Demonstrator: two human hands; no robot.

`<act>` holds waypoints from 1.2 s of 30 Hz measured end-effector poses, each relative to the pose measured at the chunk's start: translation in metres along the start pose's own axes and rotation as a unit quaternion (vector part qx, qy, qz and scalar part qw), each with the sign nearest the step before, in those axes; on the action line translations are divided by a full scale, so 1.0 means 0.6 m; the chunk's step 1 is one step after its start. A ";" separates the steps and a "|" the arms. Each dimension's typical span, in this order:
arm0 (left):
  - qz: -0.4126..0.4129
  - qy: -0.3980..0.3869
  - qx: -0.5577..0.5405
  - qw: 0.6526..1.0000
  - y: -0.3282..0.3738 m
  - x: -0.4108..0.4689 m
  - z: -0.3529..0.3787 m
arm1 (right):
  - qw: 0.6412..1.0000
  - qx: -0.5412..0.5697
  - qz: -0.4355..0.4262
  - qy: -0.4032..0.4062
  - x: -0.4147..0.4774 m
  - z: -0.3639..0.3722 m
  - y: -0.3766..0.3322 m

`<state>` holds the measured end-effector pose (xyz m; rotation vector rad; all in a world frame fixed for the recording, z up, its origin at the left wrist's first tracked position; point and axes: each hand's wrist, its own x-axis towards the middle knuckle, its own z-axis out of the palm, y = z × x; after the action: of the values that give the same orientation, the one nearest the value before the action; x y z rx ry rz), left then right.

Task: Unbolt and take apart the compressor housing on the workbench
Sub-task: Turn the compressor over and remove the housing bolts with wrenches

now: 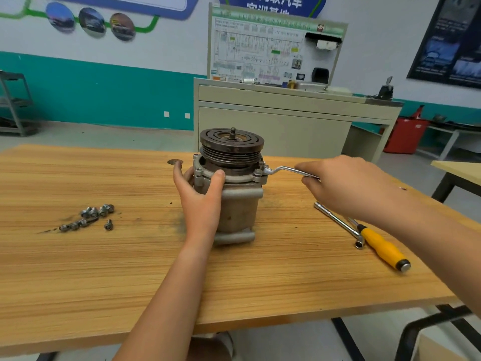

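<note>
Workshop counter (130, 256): left hand (200, 201) grips compressor (231, 188) to steady it; right hand (346, 186) clasps wrench (283, 171) on flange bolt.

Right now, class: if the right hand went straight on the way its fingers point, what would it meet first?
The right hand probably meets the compressor housing at its flange, where its wrench is seated.

Automotive training workshop: wiring-diagram trainer board (270, 48), car posters (91, 22), wooden workbench (104, 269).
</note>
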<state>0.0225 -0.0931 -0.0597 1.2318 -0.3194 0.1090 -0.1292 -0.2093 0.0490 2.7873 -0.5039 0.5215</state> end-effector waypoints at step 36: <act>-0.001 -0.003 0.002 1.000 0.007 -0.007 0.005 | 0.946 -0.286 -0.106 -0.107 -0.014 -0.029 -0.087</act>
<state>0.0171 -0.0938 -0.0561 1.2363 -0.3234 0.1038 -0.1221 -0.1541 0.0518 2.2988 -0.3237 0.0106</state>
